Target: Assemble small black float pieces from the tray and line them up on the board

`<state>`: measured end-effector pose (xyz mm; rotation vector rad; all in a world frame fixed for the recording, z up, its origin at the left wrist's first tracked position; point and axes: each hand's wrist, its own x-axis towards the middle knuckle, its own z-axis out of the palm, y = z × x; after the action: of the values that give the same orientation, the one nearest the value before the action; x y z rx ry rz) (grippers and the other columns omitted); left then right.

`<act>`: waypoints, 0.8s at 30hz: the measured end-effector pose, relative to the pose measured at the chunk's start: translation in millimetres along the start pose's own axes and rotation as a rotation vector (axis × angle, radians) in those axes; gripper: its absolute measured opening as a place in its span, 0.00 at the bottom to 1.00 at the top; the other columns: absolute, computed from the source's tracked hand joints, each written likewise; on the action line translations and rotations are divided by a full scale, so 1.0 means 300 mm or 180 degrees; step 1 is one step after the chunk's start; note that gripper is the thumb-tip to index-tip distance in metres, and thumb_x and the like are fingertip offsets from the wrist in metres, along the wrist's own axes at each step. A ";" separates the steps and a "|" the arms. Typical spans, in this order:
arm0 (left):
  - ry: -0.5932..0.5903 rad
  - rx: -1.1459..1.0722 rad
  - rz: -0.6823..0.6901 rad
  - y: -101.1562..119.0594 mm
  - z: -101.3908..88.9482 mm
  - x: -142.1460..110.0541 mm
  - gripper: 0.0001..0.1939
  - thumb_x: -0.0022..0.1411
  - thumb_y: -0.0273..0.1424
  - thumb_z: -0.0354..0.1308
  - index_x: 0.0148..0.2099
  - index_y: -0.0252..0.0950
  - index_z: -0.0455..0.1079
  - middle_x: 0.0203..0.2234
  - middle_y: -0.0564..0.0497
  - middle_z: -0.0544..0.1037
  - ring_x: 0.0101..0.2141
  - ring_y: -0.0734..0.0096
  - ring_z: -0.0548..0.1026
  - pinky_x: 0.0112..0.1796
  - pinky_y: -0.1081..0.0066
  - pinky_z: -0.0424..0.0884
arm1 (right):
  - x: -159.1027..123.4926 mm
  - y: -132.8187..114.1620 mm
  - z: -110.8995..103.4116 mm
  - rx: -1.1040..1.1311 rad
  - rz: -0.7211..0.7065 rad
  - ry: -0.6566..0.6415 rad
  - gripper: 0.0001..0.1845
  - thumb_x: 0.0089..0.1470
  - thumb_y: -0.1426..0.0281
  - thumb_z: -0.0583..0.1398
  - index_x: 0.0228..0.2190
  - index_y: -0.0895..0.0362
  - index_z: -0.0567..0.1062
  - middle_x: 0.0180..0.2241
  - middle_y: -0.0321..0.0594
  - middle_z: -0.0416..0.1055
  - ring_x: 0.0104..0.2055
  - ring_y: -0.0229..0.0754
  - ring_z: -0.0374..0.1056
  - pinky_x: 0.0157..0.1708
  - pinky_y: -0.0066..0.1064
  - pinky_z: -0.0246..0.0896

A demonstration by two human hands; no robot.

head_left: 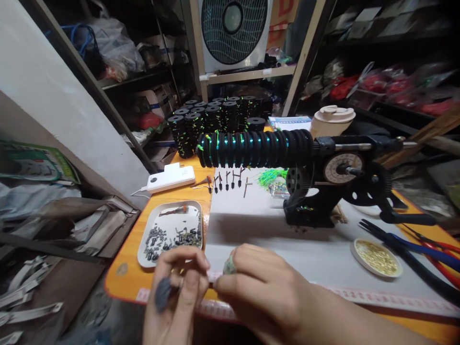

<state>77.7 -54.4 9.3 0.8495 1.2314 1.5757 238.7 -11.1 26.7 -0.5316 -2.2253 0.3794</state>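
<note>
My left hand point(185, 292) is closed, thumb and fingers pinched together at the table's near edge. A dark grey, rounded piece point(163, 294) shows at its fingers; I cannot tell whether it is held or worn. Close beside it, my right hand point(266, 282) is curled shut, knuckles up. A small greenish piece point(229, 265) shows at its index finger, its kind unclear. Whatever the fingertips pinch is too small to make out. Just beyond the left hand lies a white tray point(143, 261) of small dark and grey parts.
A hand-cranked winder point(309, 206) carries a row of black spools point(255, 148) wound with line. More spools point(212, 115) stand behind. Pliers point(402, 254) and a dish of gold-coloured bits point(377, 258) lie right. A white power bank point(170, 178) and lidded cup point(332, 122) stand farther back.
</note>
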 end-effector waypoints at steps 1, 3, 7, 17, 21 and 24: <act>-0.0109 -0.0061 -0.0294 -0.010 -0.004 0.008 0.12 0.59 0.39 0.66 0.41 0.40 0.72 0.29 0.54 0.75 0.24 0.79 0.69 0.29 0.81 0.69 | 0.002 0.001 -0.006 0.0132 0.0134 0.0086 0.11 0.64 0.76 0.52 0.34 0.61 0.74 0.24 0.37 0.63 0.25 0.37 0.55 0.25 0.29 0.52; -0.0400 -0.0138 -0.0632 -0.033 -0.006 0.014 0.13 0.60 0.39 0.65 0.45 0.39 0.72 0.33 0.51 0.75 0.28 0.76 0.70 0.32 0.78 0.70 | 0.005 0.006 -0.013 0.0453 0.0485 0.0256 0.07 0.62 0.78 0.54 0.35 0.60 0.73 0.24 0.34 0.63 0.25 0.35 0.57 0.26 0.27 0.53; -0.0449 0.0116 -0.0668 -0.058 0.010 0.007 0.14 0.64 0.42 0.61 0.46 0.39 0.74 0.40 0.46 0.77 0.38 0.66 0.75 0.37 0.73 0.73 | -0.001 0.027 -0.012 0.0714 0.1071 0.0372 0.06 0.61 0.78 0.57 0.35 0.58 0.74 0.26 0.34 0.67 0.27 0.32 0.61 0.27 0.24 0.55; -0.0911 -0.0235 -0.1331 -0.036 0.026 0.027 0.21 0.54 0.49 0.67 0.33 0.33 0.77 0.17 0.54 0.71 0.18 0.84 0.60 0.20 0.83 0.54 | 0.014 0.052 -0.017 0.0914 0.1573 0.0380 0.08 0.60 0.73 0.62 0.31 0.57 0.81 0.26 0.37 0.69 0.29 0.36 0.66 0.29 0.25 0.61; -0.0826 -0.0051 -0.1265 -0.029 0.036 0.017 0.21 0.55 0.49 0.66 0.33 0.34 0.76 0.22 0.53 0.70 0.23 0.78 0.65 0.25 0.79 0.61 | 0.010 0.047 -0.016 0.1161 0.1518 0.0359 0.07 0.60 0.73 0.63 0.33 0.56 0.83 0.25 0.35 0.68 0.27 0.34 0.65 0.26 0.23 0.60; -0.0778 0.0605 -0.0729 -0.023 0.035 0.007 0.20 0.61 0.46 0.63 0.27 0.36 0.72 0.21 0.52 0.68 0.26 0.71 0.66 0.29 0.74 0.66 | 0.004 0.039 -0.017 0.1041 0.1532 0.0354 0.06 0.59 0.75 0.62 0.32 0.57 0.81 0.25 0.35 0.68 0.27 0.35 0.65 0.26 0.25 0.59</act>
<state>88.3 -48.5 5.2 0.9541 1.2636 1.1498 244.7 0.0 25.6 -0.8822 -1.8608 0.9196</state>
